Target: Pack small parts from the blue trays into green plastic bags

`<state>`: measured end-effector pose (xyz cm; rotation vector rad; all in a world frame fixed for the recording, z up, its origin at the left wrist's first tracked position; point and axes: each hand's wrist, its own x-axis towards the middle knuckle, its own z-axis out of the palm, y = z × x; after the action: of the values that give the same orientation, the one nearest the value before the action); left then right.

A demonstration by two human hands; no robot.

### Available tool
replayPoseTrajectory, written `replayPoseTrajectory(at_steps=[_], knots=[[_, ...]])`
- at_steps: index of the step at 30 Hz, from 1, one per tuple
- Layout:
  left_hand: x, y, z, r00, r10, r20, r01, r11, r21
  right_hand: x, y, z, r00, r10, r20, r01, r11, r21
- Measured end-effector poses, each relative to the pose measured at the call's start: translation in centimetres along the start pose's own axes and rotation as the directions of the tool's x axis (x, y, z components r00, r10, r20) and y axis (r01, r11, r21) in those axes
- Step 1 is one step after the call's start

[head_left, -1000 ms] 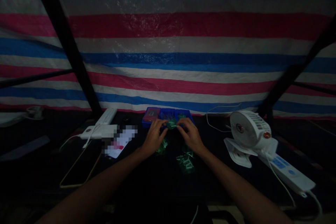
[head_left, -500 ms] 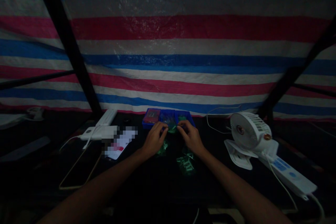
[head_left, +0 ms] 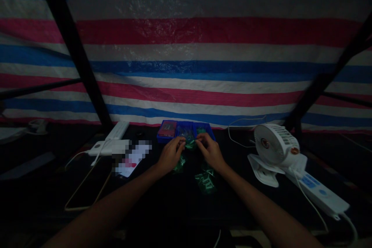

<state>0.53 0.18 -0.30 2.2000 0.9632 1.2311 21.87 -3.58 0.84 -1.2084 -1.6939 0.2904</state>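
Between my hands is a small green plastic packet [head_left: 190,144], held in front of the blue bins. My left hand [head_left: 172,152] pinches its left edge with thumb and fingertips, and my right hand [head_left: 210,151] pinches the right edge. A second green packet [head_left: 179,164] lies on the dark table by my left wrist. Another green packet with pale markings [head_left: 205,183] rests nearer to me, below my right hand. Behind the hands stands a blue divided bin [head_left: 186,125]; red packets [head_left: 167,128] fill its left part, clear bags the middle, and green ones the right.
To the right, a white fan [head_left: 274,145] stands beside a white power strip [head_left: 322,193] with a cable. On the left lie a white power adapter [head_left: 112,147], a printed card [head_left: 135,159] and a dark phone [head_left: 88,188]. A striped tarp [head_left: 186,54] hangs behind dark metal posts.
Both hands keep their pinch on the green packet, which looks slightly more spread between them. The whole view has shifted very slightly; the other things stay put.
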Motion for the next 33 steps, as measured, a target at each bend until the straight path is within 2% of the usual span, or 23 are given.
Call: replayPoseTrajectory(at_steps=[12, 33], knots=[[-0.1, -0.19, 0.08, 1.0, -0.014, 0.027, 0.015, 1.0, -0.023, -0.02, 0.16, 0.1, 1.0, 0.006, 0.014, -0.005, 1.0, -0.016], [-0.04, -0.33, 0.16, 0.999, 0.028, -0.016, -0.028, 1.0, 0.008, 0.02, -0.03, 0.07, 1.0, 0.02, 0.011, -0.02, 1.0, -0.01]])
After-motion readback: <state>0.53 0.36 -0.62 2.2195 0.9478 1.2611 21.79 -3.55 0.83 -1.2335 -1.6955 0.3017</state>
